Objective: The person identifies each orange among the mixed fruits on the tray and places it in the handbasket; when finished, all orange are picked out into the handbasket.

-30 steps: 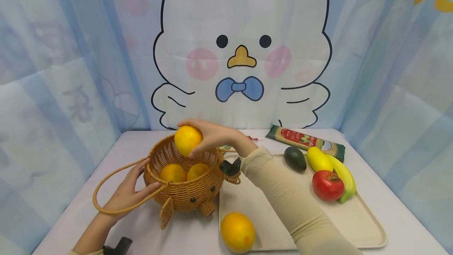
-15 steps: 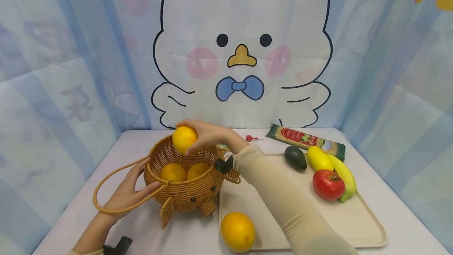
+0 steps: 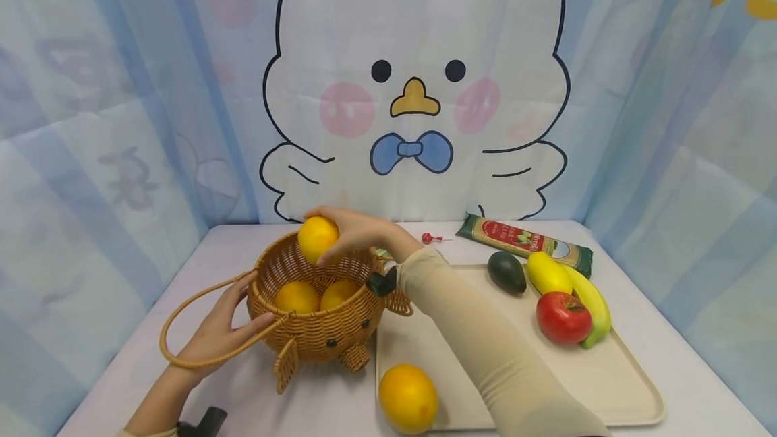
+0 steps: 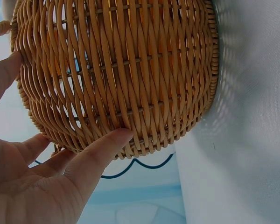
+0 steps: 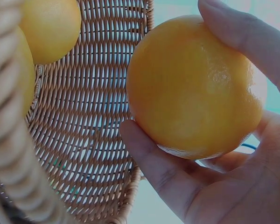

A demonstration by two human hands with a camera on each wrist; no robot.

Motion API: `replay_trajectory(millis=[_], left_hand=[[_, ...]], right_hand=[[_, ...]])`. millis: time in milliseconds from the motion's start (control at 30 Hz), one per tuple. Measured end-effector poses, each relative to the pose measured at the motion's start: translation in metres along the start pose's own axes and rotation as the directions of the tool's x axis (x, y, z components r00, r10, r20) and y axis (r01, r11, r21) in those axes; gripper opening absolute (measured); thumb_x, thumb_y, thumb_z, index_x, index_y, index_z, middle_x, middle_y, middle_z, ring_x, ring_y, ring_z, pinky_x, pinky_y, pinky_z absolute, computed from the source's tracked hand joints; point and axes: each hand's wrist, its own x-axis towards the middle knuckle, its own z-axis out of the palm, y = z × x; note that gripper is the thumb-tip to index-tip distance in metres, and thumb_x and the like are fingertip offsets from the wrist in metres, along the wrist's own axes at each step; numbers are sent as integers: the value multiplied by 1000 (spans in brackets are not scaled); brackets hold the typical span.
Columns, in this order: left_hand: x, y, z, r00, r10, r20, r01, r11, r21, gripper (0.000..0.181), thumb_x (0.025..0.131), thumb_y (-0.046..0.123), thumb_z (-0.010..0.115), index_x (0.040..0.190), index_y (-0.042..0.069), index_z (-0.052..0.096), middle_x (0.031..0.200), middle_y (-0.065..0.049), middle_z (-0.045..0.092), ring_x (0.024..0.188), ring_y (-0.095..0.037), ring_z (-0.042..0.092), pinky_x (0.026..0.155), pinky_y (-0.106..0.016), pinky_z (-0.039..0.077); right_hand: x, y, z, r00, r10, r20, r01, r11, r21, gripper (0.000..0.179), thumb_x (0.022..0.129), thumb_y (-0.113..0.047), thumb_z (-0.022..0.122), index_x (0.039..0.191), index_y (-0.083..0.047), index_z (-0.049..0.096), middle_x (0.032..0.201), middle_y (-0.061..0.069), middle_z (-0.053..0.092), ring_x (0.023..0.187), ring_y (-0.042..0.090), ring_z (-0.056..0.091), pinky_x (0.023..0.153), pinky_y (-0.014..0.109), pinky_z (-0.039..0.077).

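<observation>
My right hand (image 3: 346, 231) grips an orange (image 3: 318, 239) over the far rim of a woven wicker basket (image 3: 315, 332); up close the orange (image 5: 191, 88) sits between thumb and fingers (image 5: 154, 163). Two more oranges (image 3: 296, 296) lie inside the basket, also seen in the right wrist view as oranges (image 5: 49, 28). My left hand (image 3: 218, 329) rests open against the basket's left side, by its loop handle (image 3: 182, 302); the left wrist view has straight fingers (image 4: 98, 154) touching the weave (image 4: 130, 70).
A cream tray (image 3: 631, 390) on the right carries an avocado (image 3: 506, 271), a lemon (image 3: 546, 273), a banana (image 3: 593, 305), a red apple (image 3: 562, 317) and one orange (image 3: 408, 397) at its near left corner. A pasta packet (image 3: 522, 240) and lollipop (image 3: 427, 238) lie behind.
The right hand with its orange has shifted slightly left and back over the basket's far rim. The left hand has stayed on the basket.
</observation>
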Motion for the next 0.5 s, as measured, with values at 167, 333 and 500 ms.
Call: replay_trajectory(millis=[167, 333, 500], left_hand=[[0, 0, 0, 1000, 13, -4, -13, 1000, -7, 84, 89, 47, 59, 152, 13, 13, 155, -24, 16, 137, -50, 24, 103, -66, 33], [0, -1, 0, 1000, 8, 1, -8, 1000, -13, 84, 89, 47, 59, 152, 14, 12, 156, -24, 15, 138, -50, 23, 100, -64, 39], [0, -1, 0, 1000, 2, 5, -2, 1000, -12, 85, 89, 48, 58, 152, 15, 12, 156, -24, 14, 138, -50, 23, 100, -63, 39]], right_hand=[[5, 0, 1, 1000, -4, 0, 4, 999, -34, 83, 75, -23, 78, 144, -24, 32, 135, 2, 48, 105, 17, 55, 87, 26, 50], [9, -2, 3, 1000, 13, 1, -13, 999, -30, 83, 75, -23, 78, 144, -25, 32, 135, 1, 47, 105, 17, 56, 85, 27, 51], [12, -2, 5, 1000, 15, 2, -15, 999, -43, 82, 75, -23, 78, 143, -26, 33, 133, 0, 48, 105, 16, 56, 85, 25, 51]])
